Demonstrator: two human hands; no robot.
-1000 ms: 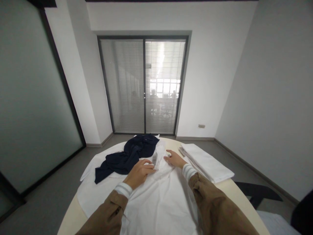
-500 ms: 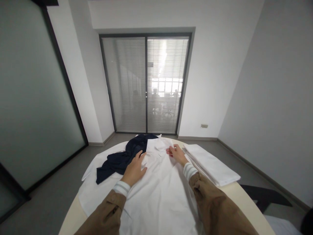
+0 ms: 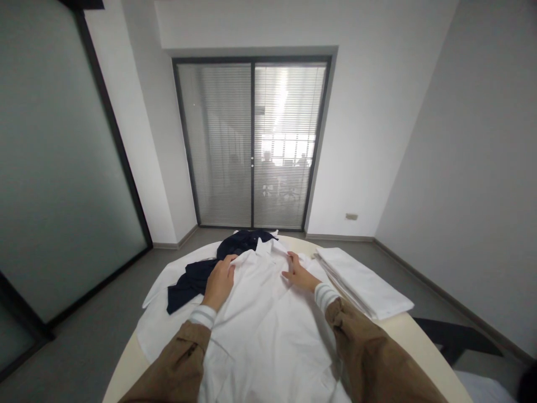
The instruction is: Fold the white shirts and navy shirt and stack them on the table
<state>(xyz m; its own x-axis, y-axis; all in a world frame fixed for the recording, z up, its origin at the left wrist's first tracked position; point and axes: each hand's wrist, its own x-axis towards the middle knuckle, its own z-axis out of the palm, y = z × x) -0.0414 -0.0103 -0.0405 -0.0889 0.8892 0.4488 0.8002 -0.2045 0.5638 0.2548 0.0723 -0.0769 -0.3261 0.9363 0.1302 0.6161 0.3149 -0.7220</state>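
A white collared shirt [image 3: 268, 313] is spread on the round table, its collar end pointing away from me. My left hand [image 3: 219, 282] has its fingers closed on the shirt's left shoulder edge. On the right side of the shirt, near the collar, my right hand [image 3: 301, 275] rests with thumb and fingers apart, touching the fabric. Beside my left hand a crumpled navy garment [image 3: 191, 282] lies partly over other white cloth [image 3: 157, 322].
Folded white cloth [image 3: 364, 282] lies on the right part of the pale table [image 3: 403, 336]. A dark chair part [image 3: 457, 336] stands beyond the table's right edge. Glass doors with blinds [image 3: 251, 145] are ahead.
My left hand has moved left and taken the shirt's shoulder edge with it, spreading the shirt over part of the navy garment. My right hand has shifted slightly, its fingers more apart.
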